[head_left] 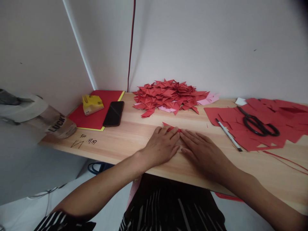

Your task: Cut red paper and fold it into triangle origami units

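Observation:
My left hand [161, 144] and my right hand [203, 150] lie flat, side by side on the wooden table [134, 134], fingers stretched out and pressed down on a small piece of red paper [169, 127]. Only the paper's far corners show past my fingertips; the rest is hidden under my hands. A heap of folded red paper pieces [168, 95], with a few pink ones, lies beyond them against the wall.
Black scissors [258, 123] rest on cut red paper sheets [276, 128] at the right, with a pen [228, 134] beside them. A black phone [114, 113] and a yellow packet [92, 104] lie on a red folder [96, 110] at the left. Handwritten marks [84, 141] sit near the left edge.

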The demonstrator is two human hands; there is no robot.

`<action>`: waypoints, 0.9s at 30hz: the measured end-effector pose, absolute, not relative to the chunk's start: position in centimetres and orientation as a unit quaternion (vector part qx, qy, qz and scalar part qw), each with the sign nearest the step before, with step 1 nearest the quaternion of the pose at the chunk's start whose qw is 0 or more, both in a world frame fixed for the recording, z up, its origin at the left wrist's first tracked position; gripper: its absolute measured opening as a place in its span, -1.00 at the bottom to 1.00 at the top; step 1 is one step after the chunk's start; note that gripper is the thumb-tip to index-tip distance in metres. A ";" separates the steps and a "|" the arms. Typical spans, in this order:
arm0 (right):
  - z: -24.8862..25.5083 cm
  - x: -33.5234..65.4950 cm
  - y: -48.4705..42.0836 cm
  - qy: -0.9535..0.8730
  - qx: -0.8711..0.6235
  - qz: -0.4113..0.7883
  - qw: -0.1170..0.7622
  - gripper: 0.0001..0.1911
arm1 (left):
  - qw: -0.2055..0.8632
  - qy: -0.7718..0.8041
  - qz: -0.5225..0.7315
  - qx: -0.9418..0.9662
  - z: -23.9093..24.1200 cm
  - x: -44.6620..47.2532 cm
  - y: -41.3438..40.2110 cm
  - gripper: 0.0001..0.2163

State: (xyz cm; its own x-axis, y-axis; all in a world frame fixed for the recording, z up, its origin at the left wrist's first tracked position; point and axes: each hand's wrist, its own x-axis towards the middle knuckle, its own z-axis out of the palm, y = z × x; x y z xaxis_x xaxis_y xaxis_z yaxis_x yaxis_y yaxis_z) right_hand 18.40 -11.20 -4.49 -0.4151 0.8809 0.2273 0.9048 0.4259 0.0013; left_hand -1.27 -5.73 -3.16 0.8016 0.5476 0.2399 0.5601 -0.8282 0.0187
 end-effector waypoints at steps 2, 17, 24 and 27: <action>-4.6 18.5 -11.3 -0.838 -0.535 -0.055 0.098 -0.46 | 0.030 -0.294 -0.112 -0.949 -3.1 -1.3 -5.8 -0.59; -4.8 18.9 -11.7 -0.827 -0.552 -0.038 0.097 -0.44 | 0.038 -0.318 -0.113 -0.940 -3.0 -1.3 -5.9 -0.55; -4.6 19.2 -11.7 -0.827 -0.552 -0.020 0.106 -0.45 | 0.039 -0.316 -0.117 -0.941 -3.0 -1.3 -5.8 -0.55; -4.6 19.2 -11.8 -0.826 -0.553 -0.036 0.102 -0.46 | 0.042 -0.313 -0.116 -0.942 -3.1 -1.3 -5.9 -0.56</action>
State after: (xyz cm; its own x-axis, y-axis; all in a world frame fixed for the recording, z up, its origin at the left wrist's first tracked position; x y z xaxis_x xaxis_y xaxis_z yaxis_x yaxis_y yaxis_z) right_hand 19.23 -11.81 -4.63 -0.3674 0.9064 0.2086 0.9212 0.3856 -0.0531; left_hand -1.30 -5.90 -3.05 0.7765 0.5804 0.2453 0.5998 -0.8001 -0.0055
